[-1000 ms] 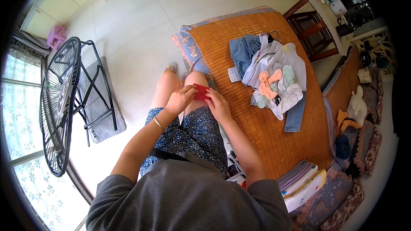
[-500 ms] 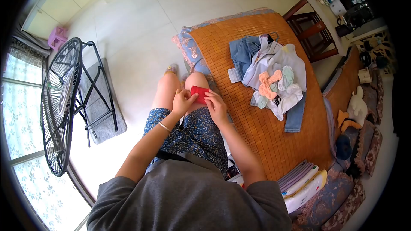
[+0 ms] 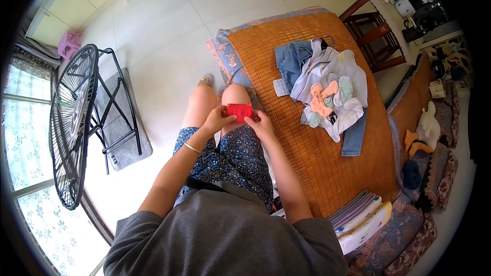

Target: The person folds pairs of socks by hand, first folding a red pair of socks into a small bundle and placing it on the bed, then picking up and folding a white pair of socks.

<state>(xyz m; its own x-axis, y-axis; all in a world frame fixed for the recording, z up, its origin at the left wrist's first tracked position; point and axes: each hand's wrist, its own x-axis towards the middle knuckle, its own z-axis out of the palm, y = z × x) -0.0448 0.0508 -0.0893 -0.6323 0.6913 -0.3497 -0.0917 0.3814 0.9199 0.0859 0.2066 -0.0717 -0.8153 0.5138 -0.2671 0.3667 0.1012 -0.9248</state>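
Observation:
A small red folded piece of cloth (image 3: 239,111) is held over my knees, its kind not plain to see. Its left side is gripped by my left hand (image 3: 218,120), thumb on top and fingers underneath. My right hand (image 3: 263,125) pinches its right side the same way. To the right, a pile of clothes lies on the woven mat (image 3: 296,174). In it are blue jeans (image 3: 291,64), a pale grey garment (image 3: 332,66), peach-coloured socks (image 3: 322,99) and white pieces (image 3: 349,115).
Folded laundry (image 3: 360,222) is stacked near my right elbow. A black round folding chair (image 3: 76,128) stands left on a grey rug (image 3: 123,148). Beyond the mat are a wooden chair (image 3: 376,38) and a white plush toy (image 3: 427,125).
My hands have turned the red cloth flatter and more level, and both thumbs now rest along its near edge. The right hand has shifted slightly toward me.

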